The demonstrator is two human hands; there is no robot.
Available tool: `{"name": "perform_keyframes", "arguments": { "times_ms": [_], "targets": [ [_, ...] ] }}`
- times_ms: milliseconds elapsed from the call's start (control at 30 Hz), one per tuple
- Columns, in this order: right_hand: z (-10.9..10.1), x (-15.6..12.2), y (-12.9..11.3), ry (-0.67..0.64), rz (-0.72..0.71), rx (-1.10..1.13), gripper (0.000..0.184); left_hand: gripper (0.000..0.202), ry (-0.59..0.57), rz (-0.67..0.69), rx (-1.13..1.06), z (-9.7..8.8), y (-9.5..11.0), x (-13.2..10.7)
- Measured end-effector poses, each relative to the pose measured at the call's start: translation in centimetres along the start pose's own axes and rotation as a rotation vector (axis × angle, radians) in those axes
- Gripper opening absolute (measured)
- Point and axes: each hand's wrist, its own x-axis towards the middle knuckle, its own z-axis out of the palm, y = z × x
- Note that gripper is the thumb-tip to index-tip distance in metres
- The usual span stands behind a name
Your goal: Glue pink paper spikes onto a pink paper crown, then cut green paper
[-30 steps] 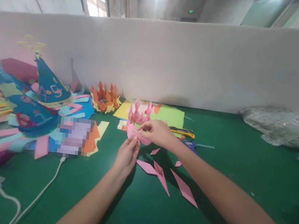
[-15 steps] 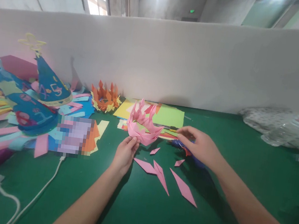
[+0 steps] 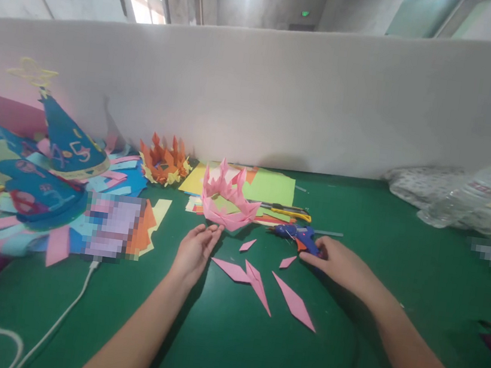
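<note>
A pink folded-paper crown (image 3: 229,215) with pointed tips stands in the middle of the green table. At its lower front edge, the fingers of my left hand (image 3: 195,251) are drawn together and pinch the rim. My right hand (image 3: 343,263) is closed round the handle of a blue glue gun (image 3: 288,232), which has an orange trigger. A clear glue stick (image 3: 332,233) juts out behind the gun, and its nozzle points left toward the crown. Between my hands lie loose pink paper diamonds, among them a long one (image 3: 294,302) and a small one (image 3: 288,262).
Behind the crown are coloured paper sheets (image 3: 274,189) and a yellow utility knife (image 3: 289,213). An orange paper crown (image 3: 166,160) stands back left, beside blue party hats (image 3: 70,140) and paper strips. A white cable (image 3: 69,305) runs at left; a plastic bottle (image 3: 474,193) lies right.
My right hand has come down from above the yellow knife onto the glue gun's handle. My left hand stays at the crown's rim. The view has shifted slightly.
</note>
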Motion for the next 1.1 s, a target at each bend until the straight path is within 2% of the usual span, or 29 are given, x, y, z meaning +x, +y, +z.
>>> {"name": "perform_keyframes", "arguments": {
  "times_ms": [133, 233, 333, 400, 467, 533, 600, 700, 867, 967, 1033, 1100],
  "targets": [
    [0.4, 0.3, -0.2, 0.025, -0.01, -0.031, 0.024, 0.016, -0.185, -0.031, 0.222, -0.3, -0.8, -0.3],
    [0.2, 0.6, 0.3, 0.01, -0.013, 0.021, 0.018, 0.012, -0.305, 0.074, 0.473, -0.5, -1.7, -0.8],
    [-0.5, 0.7, 1.2, 0.049, -0.01, 0.093, 0.021, 0.018, -0.423, 0.255, 0.791, -0.7, -2.2, -1.7],
    [-0.9, 0.7, 1.6, 0.087, 0.006, 0.194, 0.024, 0.02, -0.55, 0.461, 1.044, -0.6, -1.8, -2.5],
    [-1.3, 0.6, 1.7, 0.084, 0.005, 0.409, 0.029, 0.022, -0.785, 0.666, 1.298, -0.6, -0.9, -3.2],
    [-1.4, 0.3, 1.4, 0.038, -0.03, 0.674, 0.035, 0.023, -0.887, 0.785, 1.457, -0.6, -0.1, -3.6],
    [-1.5, 0.1, 0.9, -0.011, -0.072, 0.888, 0.038, 0.023, -0.914, 0.765, 1.564, -0.8, 0.4, -3.5],
    [-1.5, -0.2, 0.2, -0.049, -0.117, 1.083, 0.037, 0.019, -0.938, 0.705, 1.648, -1.1, 0.4, -3.0],
    [-1.2, -0.3, -0.4, -0.137, -0.163, 1.2, 0.032, 0.017, -0.948, 0.639, 1.618, -1.2, 0.5, -2.9],
    [-1.0, -0.5, -0.9, -0.166, -0.154, 1.176, 0.034, 0.021, -0.892, 0.438, 1.447, -0.9, 1.1, -3.1],
    [-1.0, -0.7, -1.4, -0.187, -0.144, 1.11, 0.035, 0.024, -0.809, 0.302, 1.227, -0.5, 1.5, -3.1],
    [-0.9, -0.9, -1.9, -0.197, -0.144, 1.013, 0.037, 0.025, -0.705, 0.241, 0.987, -0.1, 1.8, -3.1]
  ]
}}
